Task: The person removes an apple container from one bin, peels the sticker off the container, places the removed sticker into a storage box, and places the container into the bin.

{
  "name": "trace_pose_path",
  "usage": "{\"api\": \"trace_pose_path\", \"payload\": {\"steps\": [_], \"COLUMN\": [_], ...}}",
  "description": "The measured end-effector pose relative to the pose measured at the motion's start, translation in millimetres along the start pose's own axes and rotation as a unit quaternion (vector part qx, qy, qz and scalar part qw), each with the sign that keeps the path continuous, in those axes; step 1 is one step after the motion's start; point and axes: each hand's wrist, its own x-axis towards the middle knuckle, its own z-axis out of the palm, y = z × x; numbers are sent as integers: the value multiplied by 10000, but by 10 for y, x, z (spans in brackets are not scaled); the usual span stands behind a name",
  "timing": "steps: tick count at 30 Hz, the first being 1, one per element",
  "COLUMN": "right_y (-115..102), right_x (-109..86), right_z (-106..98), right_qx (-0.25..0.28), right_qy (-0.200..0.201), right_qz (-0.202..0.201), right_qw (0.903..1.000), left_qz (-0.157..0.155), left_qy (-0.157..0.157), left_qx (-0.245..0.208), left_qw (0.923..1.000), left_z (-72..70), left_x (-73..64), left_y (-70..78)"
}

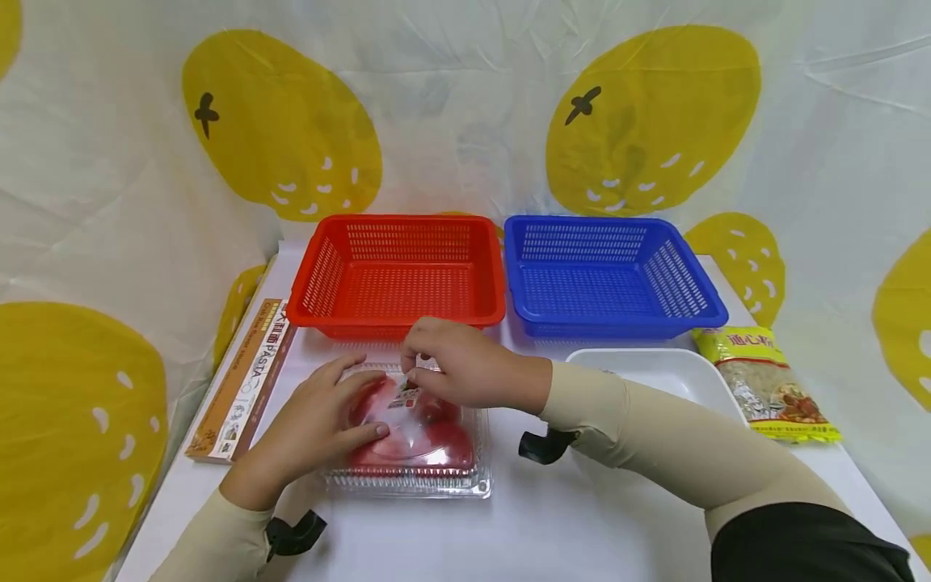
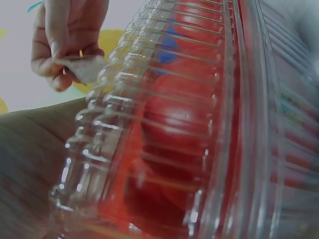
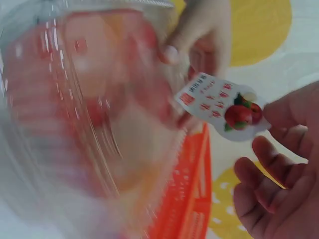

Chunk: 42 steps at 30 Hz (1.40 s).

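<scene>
A clear plastic clamshell box (image 1: 407,485) of round red fruit (image 2: 174,109) sits in front of me. My left hand (image 1: 320,420) lies on its left side, fingers spread over the lid and fingertips at the plastic. Above the box's far part, my right hand (image 1: 473,368) pinches a small sticker label (image 3: 224,107) between thumb and forefinger; its other fingers are loosely bent. The label is white, with red characters and a picture of red apples. In the left wrist view the label, seen edge-on, stands out past the box's ribbed side.
Behind the box stand a red basket (image 1: 407,323) and a blue basket (image 1: 604,323). A white tray (image 1: 676,372) is at the right, partly hidden by my right arm, with a yellow noodle bag (image 1: 771,388) beside it. A pasta box (image 1: 240,388) lies along the left edge.
</scene>
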Motion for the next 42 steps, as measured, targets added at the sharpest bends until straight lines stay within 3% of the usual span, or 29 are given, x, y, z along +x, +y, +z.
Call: {"api": "trace_pose_path", "payload": {"steps": [8, 15, 23, 33, 37, 42], "right_y": [248, 648, 1058, 1558, 1749, 1964], "right_x": [-312, -797, -1328, -1864, -1968, -2026], "right_z": [-339, -641, -828, -834, -731, -572], "right_qx": [313, 588, 613, 900, 1009, 840], "right_qy": [-318, -755, -1145, -1507, -1670, -1651], "right_qz": [69, 997, 1752, 2278, 2509, 2571], "right_qw": [9990, 9904, 9759, 9578, 9481, 9485], "left_qz": [68, -11, -7, -1, -28, 11], "left_qy": [104, 84, 98, 51, 29, 45], "left_qx": [-4, -70, -42, -131, -125, -94], "left_qw": [9999, 9999, 9999, 9999, 9999, 9999], "left_z": [39, 41, 45, 56, 54, 62], "left_x": [-15, -25, -35, -33, -33, -36], "left_y": [-33, -38, -53, -34, -31, -38]}}
